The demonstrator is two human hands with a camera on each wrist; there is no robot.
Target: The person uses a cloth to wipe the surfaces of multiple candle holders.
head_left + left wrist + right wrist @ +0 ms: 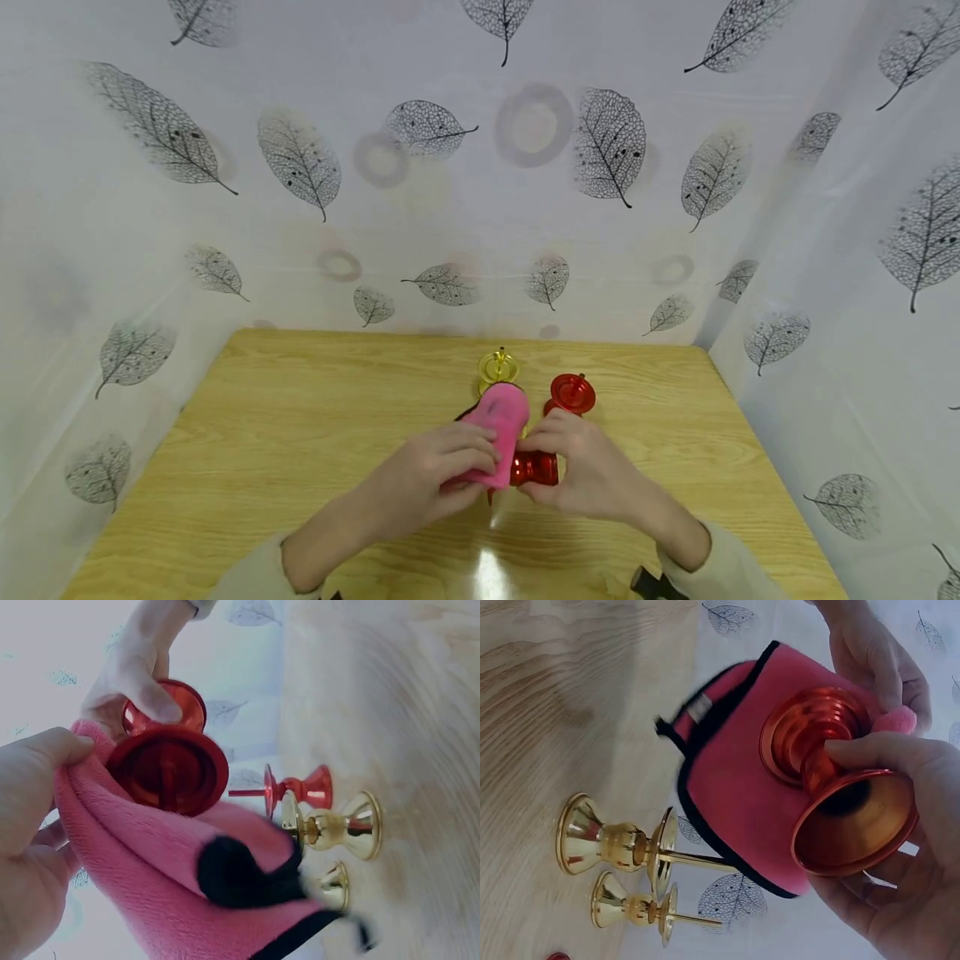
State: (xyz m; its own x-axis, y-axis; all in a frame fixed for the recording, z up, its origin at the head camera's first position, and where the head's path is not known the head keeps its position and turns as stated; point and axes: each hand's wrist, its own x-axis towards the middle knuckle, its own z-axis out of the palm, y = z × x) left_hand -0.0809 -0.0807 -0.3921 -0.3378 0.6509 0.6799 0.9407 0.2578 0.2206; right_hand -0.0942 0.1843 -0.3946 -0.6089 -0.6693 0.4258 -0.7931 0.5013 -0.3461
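Observation:
My right hand (592,471) grips a red metal candlestick (536,468) around its narrow waist, tipped on its side above the table. The hollow flared base (855,825) faces the right wrist camera, while its dish with a central spike shows in the left wrist view. In my left hand (442,475) is a pink cloth (498,425) with black edging, pinched between thumb and fingers. The cloth lies against the dish end of the candlestick and hangs down beside it. Part of the dish is hidden by the cloth.
Beyond the hands, two gold candlesticks (604,840) and another red candlestick (573,393) stand upright on the wooden table (315,400). A leaf-patterned white sheet (465,208) encloses the back and sides. A dark object (652,583) is by the right sleeve.

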